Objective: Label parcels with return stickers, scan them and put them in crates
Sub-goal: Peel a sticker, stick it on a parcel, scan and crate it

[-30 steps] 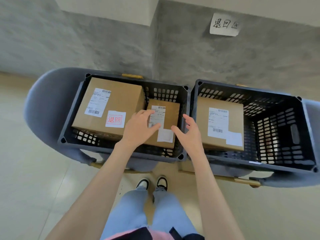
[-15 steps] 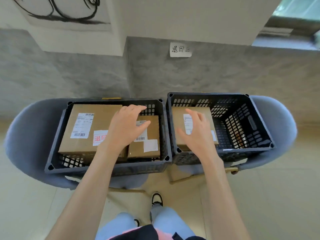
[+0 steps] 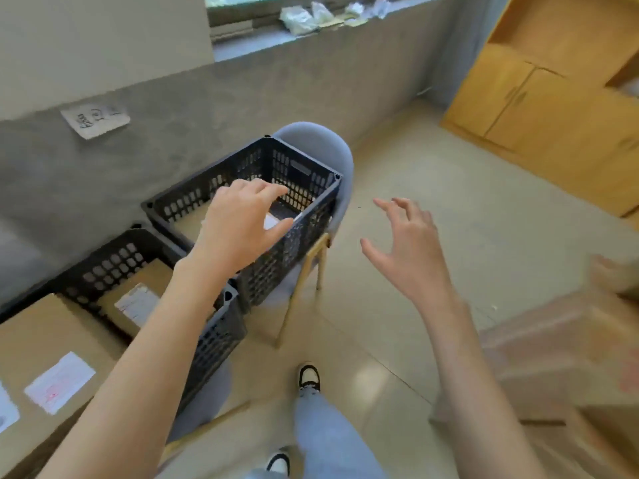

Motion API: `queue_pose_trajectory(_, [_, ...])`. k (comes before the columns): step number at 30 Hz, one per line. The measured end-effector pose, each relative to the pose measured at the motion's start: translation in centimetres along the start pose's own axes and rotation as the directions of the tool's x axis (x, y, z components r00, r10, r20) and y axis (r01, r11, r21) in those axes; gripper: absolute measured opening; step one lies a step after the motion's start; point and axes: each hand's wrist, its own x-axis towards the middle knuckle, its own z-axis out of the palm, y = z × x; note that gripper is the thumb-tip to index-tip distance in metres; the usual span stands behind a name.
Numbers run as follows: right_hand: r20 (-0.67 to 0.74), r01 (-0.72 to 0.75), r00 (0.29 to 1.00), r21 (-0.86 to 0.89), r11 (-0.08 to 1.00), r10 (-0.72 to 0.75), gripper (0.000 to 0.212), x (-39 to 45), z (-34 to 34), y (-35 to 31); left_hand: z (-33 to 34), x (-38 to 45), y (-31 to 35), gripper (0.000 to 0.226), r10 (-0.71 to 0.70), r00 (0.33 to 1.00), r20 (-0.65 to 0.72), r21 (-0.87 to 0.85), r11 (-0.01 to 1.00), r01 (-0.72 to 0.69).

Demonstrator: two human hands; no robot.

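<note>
While both hands hold nothing, the left hand [image 3: 238, 226], fingers loosely spread, hovers over the right black slotted plastic crate [image 3: 304, 188], and the right hand [image 3: 408, 247] is splayed above the floor. Brown cardboard parcels [image 3: 52, 344] lie flat, labels up, in the left crate [image 3: 114, 257].

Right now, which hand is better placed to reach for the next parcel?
Right, probably. The right hand is open over bare floor, nearest the blurred boxes at the right edge. The left hand hangs over the crate.
</note>
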Motion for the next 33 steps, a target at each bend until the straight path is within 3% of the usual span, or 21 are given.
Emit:
queue_pose_trajectory(3, [-0.059,-0.193,0.98,-0.083,0.978,0.189,0.059,-5.4,-3.3,4.3,1.5,1.1,6.1,0.048,0.199,0.979,0.033,-0.053,0.979,-0.197])
queue_pose_trajectory(7, [-0.181,-0.424,0.898,-0.113,0.898,0.401,0.058,-12.9,-7.8,9.0,3.3,1.4,14.9,0.049,0.428,0.903,0.043,-0.146,0.897,-0.418])
queue_pose_trajectory(13, [-0.36,-0.706,0.681,-0.089,0.703,0.638,0.057,-24.8,-14.2,13.8,5.2,-0.8,28.1,0.049,0.686,0.726,0.054,-0.312,0.702,-0.64])
queue_pose_trajectory(21, [-0.508,-0.877,0.417,-0.004,0.481,0.754,0.056,-38.4,-20.2,18.2,7.3,-5.7,42.6,0.046,0.865,0.501,0.015,-0.391,0.466,-0.794])
queue_pose_trajectory(28, [-0.526,-0.913,0.35,-0.006,0.408,0.775,0.055,-48.7,-24.5,24.4,8.7,-11.8,54.7,0.043,0.905,0.425,-0.001,-0.424,0.385,-0.82])
queue_pose_trajectory(33, [-0.52,-0.91,0.366,-0.025,0.414,0.772,0.053,-55.1,-27.6,29.5,9.6,-15.6,63.0,0.045,0.918,0.396,-0.01,-0.382,0.362,-0.85])
